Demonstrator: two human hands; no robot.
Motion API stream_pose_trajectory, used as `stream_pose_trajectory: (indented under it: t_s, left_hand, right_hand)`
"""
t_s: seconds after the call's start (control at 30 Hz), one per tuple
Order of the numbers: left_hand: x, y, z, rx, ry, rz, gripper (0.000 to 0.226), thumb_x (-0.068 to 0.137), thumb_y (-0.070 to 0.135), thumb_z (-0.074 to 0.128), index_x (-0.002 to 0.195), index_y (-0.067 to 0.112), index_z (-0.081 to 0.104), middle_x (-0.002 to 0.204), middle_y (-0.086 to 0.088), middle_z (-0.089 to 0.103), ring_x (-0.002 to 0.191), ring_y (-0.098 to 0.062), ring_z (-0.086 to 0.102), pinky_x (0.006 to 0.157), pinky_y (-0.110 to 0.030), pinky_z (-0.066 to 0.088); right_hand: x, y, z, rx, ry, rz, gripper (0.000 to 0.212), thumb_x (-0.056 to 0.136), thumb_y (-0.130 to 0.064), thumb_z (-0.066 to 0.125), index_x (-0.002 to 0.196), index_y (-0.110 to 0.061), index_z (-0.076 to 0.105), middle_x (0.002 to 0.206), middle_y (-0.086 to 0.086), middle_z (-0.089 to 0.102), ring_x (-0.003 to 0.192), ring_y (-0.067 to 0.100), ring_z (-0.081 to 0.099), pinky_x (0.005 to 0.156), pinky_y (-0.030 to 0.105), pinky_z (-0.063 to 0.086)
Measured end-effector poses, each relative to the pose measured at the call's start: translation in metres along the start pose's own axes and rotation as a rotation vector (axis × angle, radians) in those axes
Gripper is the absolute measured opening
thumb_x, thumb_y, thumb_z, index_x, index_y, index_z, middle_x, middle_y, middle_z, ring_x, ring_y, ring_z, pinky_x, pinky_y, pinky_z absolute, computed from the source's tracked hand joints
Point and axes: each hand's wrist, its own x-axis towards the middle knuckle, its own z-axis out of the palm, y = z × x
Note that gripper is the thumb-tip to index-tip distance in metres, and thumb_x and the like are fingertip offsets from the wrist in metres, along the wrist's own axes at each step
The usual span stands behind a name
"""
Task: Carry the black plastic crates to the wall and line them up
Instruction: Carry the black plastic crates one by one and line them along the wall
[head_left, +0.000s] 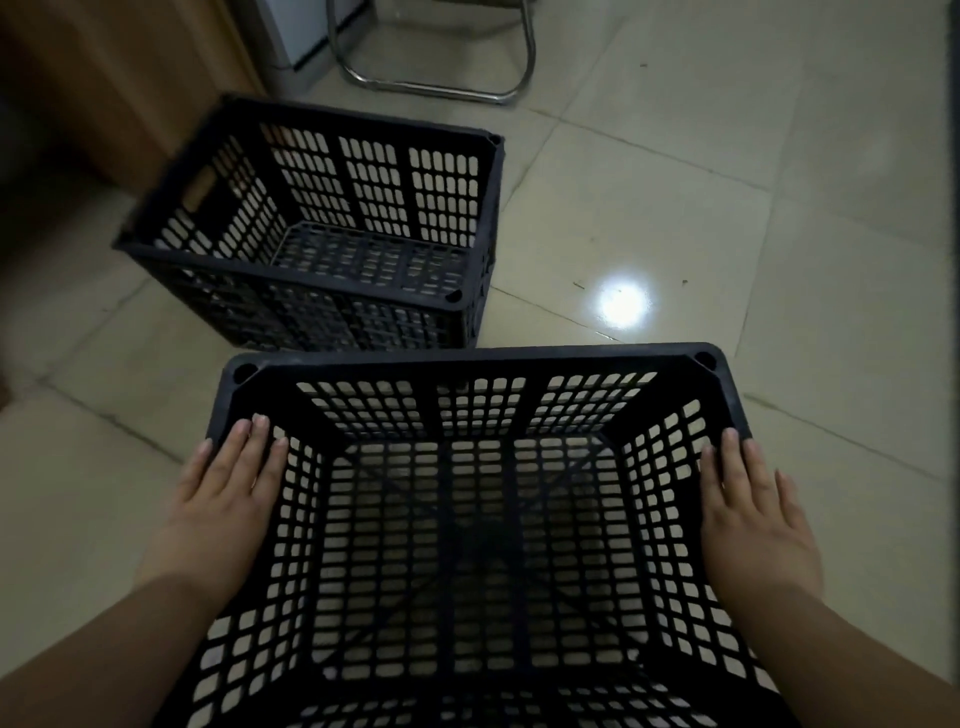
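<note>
A black perforated plastic crate (472, 358) fills the lower middle of the view, empty, seen from above. My left hand (221, 499) lies flat on its left rim and my right hand (753, 514) lies flat on its right rim, fingers pointing forward; my thumbs are hidden. A second black crate (291, 260) stands empty on the tiled floor just beyond, at the upper left, next to a brown wooden surface (104, 78). The two crates' near edges almost meet.
Pale floor tiles (727, 208) spread to the right, with a bright light reflection (621, 304). A chrome chair base (436, 85) stands at the top centre, with a white cabinet (301, 31) behind it.
</note>
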Motion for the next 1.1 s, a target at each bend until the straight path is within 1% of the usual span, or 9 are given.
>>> stream_pose_trajectory:
  t_s: [0.1,0.27,0.4,0.53,0.6,0.8,0.97,1.03,1.1]
  left_hand:
    - [-0.038,-0.029,-0.046,0.029,-0.022,-0.096,0.084,0.047,-0.010,0.075,0.126,-0.007,0.049,0.136,-0.027,0.047,0.145,-0.015,-0.010,0.118,-0.034,-0.008]
    - [-0.133,-0.089,-0.114,0.127,-0.115,-0.236,0.101,0.041,-0.007,0.080,0.133,-0.002,0.037,0.143,-0.020,0.033,0.146,-0.019,-0.009,0.118,-0.036,-0.009]
    - [-0.225,-0.126,-0.160,0.218,-0.061,-0.405,0.095,0.047,-0.004,0.078,0.133,-0.002,0.039,0.143,-0.021,0.034,0.145,-0.018,-0.011,0.118,-0.036,-0.009]
    - [-0.318,-0.154,-0.209,0.302,-0.172,-0.632,0.088,0.072,0.009,0.066,0.145,0.011,0.017,0.153,-0.016,0.002,0.136,-0.018,-0.036,0.110,-0.039,-0.028]
    - [-0.376,-0.172,-0.214,0.235,-0.276,-0.727,0.089,0.063,0.005,0.073,0.141,0.009,0.030,0.151,-0.015,0.014,0.141,-0.018,-0.027,0.114,-0.038,-0.021]
    - [-0.540,-0.216,-0.243,0.218,-0.361,-0.960,0.080,0.092,0.017,0.038,0.135,0.016,-0.029,0.135,-0.015,-0.043,0.120,-0.026,-0.049,0.082,-0.039,-0.048]
    - [-0.711,-0.293,-0.243,0.272,-0.370,-0.845,0.103,0.025,-0.009,0.082,0.123,-0.005,0.054,0.137,-0.026,0.042,0.146,-0.020,-0.006,0.117,-0.035,-0.010]
    - [-0.764,-0.329,-0.253,0.260,-0.427,-0.894,0.101,0.024,-0.008,0.082,0.121,-0.006,0.055,0.132,-0.028,0.050,0.145,-0.020,-0.006,0.116,-0.035,-0.009]
    - [-0.813,-0.362,-0.265,0.144,-0.581,-0.947,0.097,0.057,0.003,0.075,0.141,0.000,0.026,0.151,-0.026,0.019,0.139,-0.019,-0.029,0.109,-0.038,-0.028]
  right_hand:
    - [-0.010,-0.024,-0.052,-0.016,0.104,-0.074,0.068,0.085,-0.014,0.027,0.146,-0.017,-0.005,0.148,0.006,-0.031,0.122,0.016,-0.054,0.101,0.034,-0.035]
    - [-0.030,-0.073,-0.128,0.011,0.172,-0.273,0.068,0.074,0.000,0.028,0.142,-0.004,0.026,0.158,0.011,-0.007,0.142,0.019,-0.027,0.113,0.036,-0.016]
    - [-0.058,-0.141,-0.201,-0.100,0.159,-0.439,0.066,0.087,-0.010,0.012,0.133,-0.014,-0.035,0.131,0.016,-0.053,0.101,0.025,-0.066,0.084,0.039,-0.045]
    - [-0.085,-0.210,-0.230,0.008,0.305,-0.631,0.065,0.076,-0.004,0.027,0.141,-0.007,0.025,0.153,0.018,0.009,0.139,0.018,-0.033,0.112,0.037,-0.020]
    - [-0.114,-0.255,-0.256,-0.055,0.372,-0.681,0.065,0.075,-0.007,0.038,0.140,-0.010,0.028,0.152,0.014,0.011,0.139,0.017,-0.033,0.113,0.037,-0.018]
    - [-0.218,-0.414,-0.317,-0.258,0.239,-0.923,0.060,0.095,-0.018,0.013,0.129,-0.011,-0.037,0.130,0.012,-0.052,0.088,0.022,-0.069,0.073,0.038,-0.047]
    - [-0.334,-0.568,-0.352,-0.355,0.206,-1.058,0.059,0.097,-0.023,0.014,0.134,-0.003,-0.027,0.135,0.011,-0.043,0.138,0.027,-0.032,0.071,0.040,-0.046]
    - [-0.383,-0.624,-0.364,-0.387,0.213,-1.113,0.058,0.097,-0.027,0.015,0.127,-0.005,-0.031,0.134,0.012,-0.043,0.138,0.025,-0.030,0.072,0.039,-0.044]
    - [-0.426,-0.678,-0.369,-0.378,0.184,-1.155,0.056,0.097,-0.026,0.013,0.127,-0.009,-0.031,0.133,0.012,-0.044,0.128,0.019,-0.042,0.062,0.036,-0.048]
